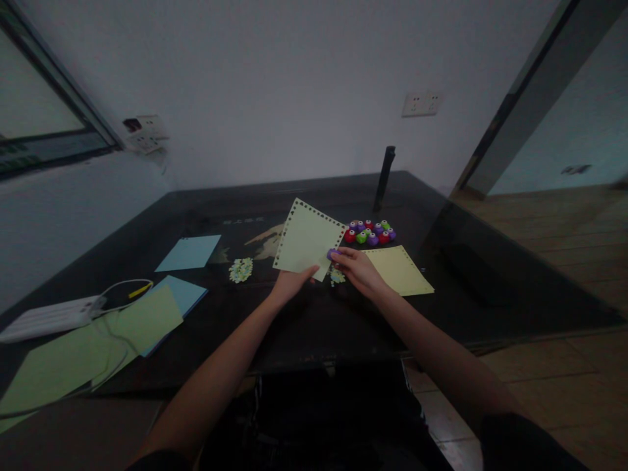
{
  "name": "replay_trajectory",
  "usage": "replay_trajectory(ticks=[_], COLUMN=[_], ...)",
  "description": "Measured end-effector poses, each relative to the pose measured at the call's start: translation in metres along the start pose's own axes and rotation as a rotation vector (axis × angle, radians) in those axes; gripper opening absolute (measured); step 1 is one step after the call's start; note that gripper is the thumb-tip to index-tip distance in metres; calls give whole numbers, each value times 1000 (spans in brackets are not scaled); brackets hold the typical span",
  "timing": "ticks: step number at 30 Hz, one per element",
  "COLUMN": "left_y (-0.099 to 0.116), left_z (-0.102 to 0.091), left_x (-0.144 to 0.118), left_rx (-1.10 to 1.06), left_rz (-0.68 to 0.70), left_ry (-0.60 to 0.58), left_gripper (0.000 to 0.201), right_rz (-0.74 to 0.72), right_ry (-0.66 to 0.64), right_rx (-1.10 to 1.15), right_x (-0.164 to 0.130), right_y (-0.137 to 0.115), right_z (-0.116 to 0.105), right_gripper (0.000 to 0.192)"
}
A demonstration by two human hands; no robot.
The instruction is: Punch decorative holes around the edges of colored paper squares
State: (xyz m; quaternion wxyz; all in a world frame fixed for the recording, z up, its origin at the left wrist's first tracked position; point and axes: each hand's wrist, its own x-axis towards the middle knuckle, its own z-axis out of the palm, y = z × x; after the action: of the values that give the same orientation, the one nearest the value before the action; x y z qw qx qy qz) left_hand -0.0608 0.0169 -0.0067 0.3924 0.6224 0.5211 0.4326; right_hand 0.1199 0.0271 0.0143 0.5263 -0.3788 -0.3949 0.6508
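Observation:
My left hand grips the lower edge of a pale green sheet of paper, thumb on top. Small punched holes run along the sheet's left, top and right edges. In my right hand a small purple craft punch is pinched at the sheet's right edge; whether it is pressed down I cannot tell. Beneath my hands lies a small pile of paper cut-outs, partly hidden. Another heap of cut-outs sits to the left. Several red, green and purple craft punches stand together behind my right hand.
A yellow sheet with punched edges lies right of my hand. Leftward are a blue sheet, green sheets over blue ones, and a white power strip with cable. A black upright object stands at the back.

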Motion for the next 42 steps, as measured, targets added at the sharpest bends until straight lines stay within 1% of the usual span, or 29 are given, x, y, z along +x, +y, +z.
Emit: replay_trajectory(ticks=[10,14,19,26,33,42], left_y=[-2,-2,0,3,8,5], left_z=[0,0,0,0,1,2], left_x=[1,1,0,-2,-4,-2], left_rx=[-5,12,-22,-40,-44,-39], left_rz=[2,3,6,-31,-40,-16], left_ry=[-2,5,10,14,26,22], left_gripper=[30,28,28,27,26,29], right_rz=[-15,-23,-17,-16,-21,-25], right_ry=[-23,-37,-19,-24,-17,-5], right_rx=[-26,-32,-18,-24,-20,-18], right_x=[0,-2,-2,-3,-4,-2], right_y=[0,-1,-1,-2,-2,0], right_z=[0,1,1,2,3,3], right_gripper=[26,25,26,28,25,28])
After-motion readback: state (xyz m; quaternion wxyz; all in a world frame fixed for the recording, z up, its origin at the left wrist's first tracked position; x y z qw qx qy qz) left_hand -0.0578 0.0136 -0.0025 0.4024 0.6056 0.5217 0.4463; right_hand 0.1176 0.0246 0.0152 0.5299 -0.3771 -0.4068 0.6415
